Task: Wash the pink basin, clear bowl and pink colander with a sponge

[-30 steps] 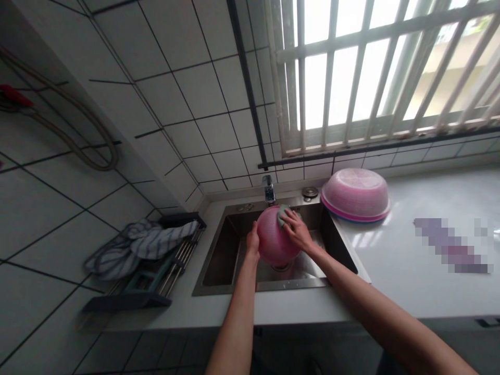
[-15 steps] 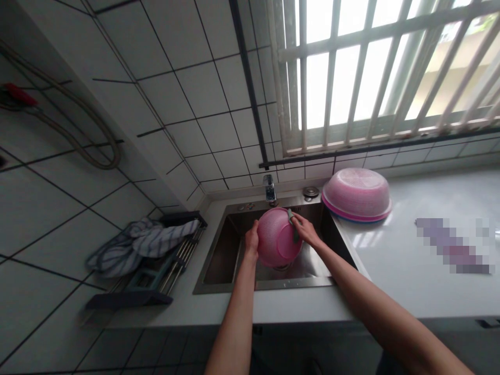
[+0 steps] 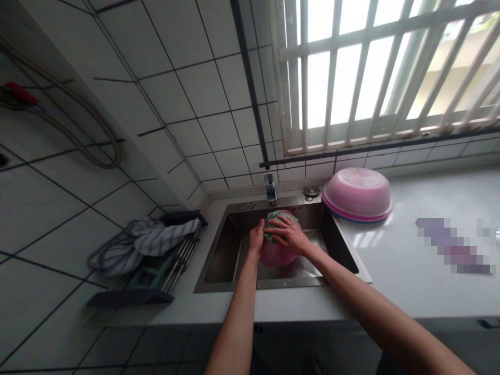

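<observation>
White-tiled walls [image 3: 222, 88] are marked by dark joint lines [image 3: 174, 70]. The window [image 3: 347, 78] at right is fitted with pale bars [image 3: 330, 99]. Bright daylight is admitted and reflected on the white countertop [image 3: 414, 192]; the left wall [image 3: 47, 208] is dimly lit.

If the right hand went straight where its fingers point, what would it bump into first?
The right hand already lies on the green cloth. Straight on from there, it would probably bump the left hand first, around its fingertips, though depth is hard to judge from one view.
</observation>
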`<state>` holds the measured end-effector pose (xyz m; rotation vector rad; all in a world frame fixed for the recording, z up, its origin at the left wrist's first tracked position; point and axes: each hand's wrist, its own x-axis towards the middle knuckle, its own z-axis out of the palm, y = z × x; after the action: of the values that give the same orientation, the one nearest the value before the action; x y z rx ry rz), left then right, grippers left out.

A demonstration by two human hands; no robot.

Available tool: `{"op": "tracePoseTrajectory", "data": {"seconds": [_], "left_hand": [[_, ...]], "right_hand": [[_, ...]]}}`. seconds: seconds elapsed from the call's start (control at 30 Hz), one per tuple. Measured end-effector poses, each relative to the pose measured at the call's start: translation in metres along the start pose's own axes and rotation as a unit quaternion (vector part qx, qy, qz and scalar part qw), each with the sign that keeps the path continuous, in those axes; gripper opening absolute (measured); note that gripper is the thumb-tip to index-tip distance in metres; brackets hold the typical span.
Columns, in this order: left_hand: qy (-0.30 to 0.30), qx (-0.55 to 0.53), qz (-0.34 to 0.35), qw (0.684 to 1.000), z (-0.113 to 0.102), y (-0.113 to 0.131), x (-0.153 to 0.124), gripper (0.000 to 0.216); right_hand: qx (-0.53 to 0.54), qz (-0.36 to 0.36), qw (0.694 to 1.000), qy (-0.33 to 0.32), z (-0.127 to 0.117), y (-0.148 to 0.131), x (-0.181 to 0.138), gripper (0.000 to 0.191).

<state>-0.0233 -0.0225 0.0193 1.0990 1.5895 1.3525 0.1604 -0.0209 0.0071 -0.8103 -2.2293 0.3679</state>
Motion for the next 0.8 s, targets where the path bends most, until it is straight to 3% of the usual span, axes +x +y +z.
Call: {"op": "tracePoseTrajectory", "data": {"seconds": [0.13, 0.23, 0.33, 0.43, 0.57, 0.67, 0.8], "left_hand": [[-0.001, 0.004, -0.011, 1.000, -0.002, 0.004, -0.003, 0.084], [-0.002, -0.008, -0.008, 1.000, -0.001, 0.005, -0.004, 0.081], [-0.001, -0.013, -0.012, 1.000, 0.002, 0.003, -0.002, 0.079], [-0.013, -0.010, -0.001, 1.000, 0.007, -0.002, 0.001, 0.078], [0.018, -0.020, 0.012, 1.000, 0.006, -0.007, 0.007, 0.075], [0.030, -0.032, -0.004, 0.999, -0.001, -0.007, 0.009, 0.077], [0.037, -0.040, -0.035, 0.998, -0.011, -0.005, 0.008, 0.077]], "right_hand": [[0.131, 0.158, 0.973, 0.102, -0.001, 0.042, -0.004, 0.043], [0.167, 0.246, 0.948, 0.114, -0.003, 0.060, -0.008, 0.046], [0.124, 0.198, 0.967, 0.099, -0.004, 0.047, -0.008, 0.042], [0.033, 0.060, 0.998, 0.014, 0.000, 0.010, -0.004, 0.036], [-0.027, -0.039, 0.998, -0.041, 0.005, -0.020, 0.001, 0.037], [0.009, -0.001, 1.000, 0.000, 0.003, -0.003, 0.000, 0.039], [0.083, 0.153, 0.982, 0.072, -0.002, 0.037, -0.007, 0.047]]}}
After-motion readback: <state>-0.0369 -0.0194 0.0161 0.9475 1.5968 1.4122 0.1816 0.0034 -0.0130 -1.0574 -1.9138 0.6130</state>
